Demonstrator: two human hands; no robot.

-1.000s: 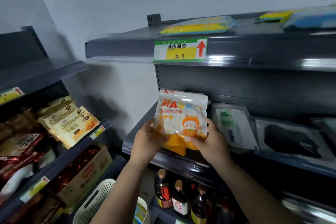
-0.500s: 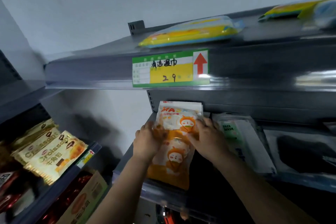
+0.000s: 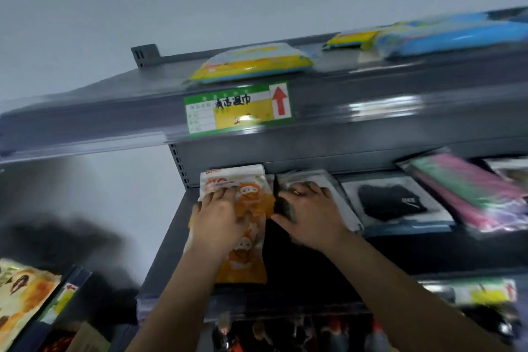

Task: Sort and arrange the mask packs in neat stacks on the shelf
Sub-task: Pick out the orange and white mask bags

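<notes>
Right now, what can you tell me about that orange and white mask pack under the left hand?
The orange and white mask pack is a glossy plastic pouch printed with cartoon faces and red lettering. It lies flat at the left end of the shelf, topmost on similar packs. The left hand presses on it, fingers straight. A clear pack lies alongside.

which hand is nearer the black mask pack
Right. The right hand rests on the clear pack directly left of the black mask pack; the left hand lies farther left, flat on the orange mask packs.
</notes>
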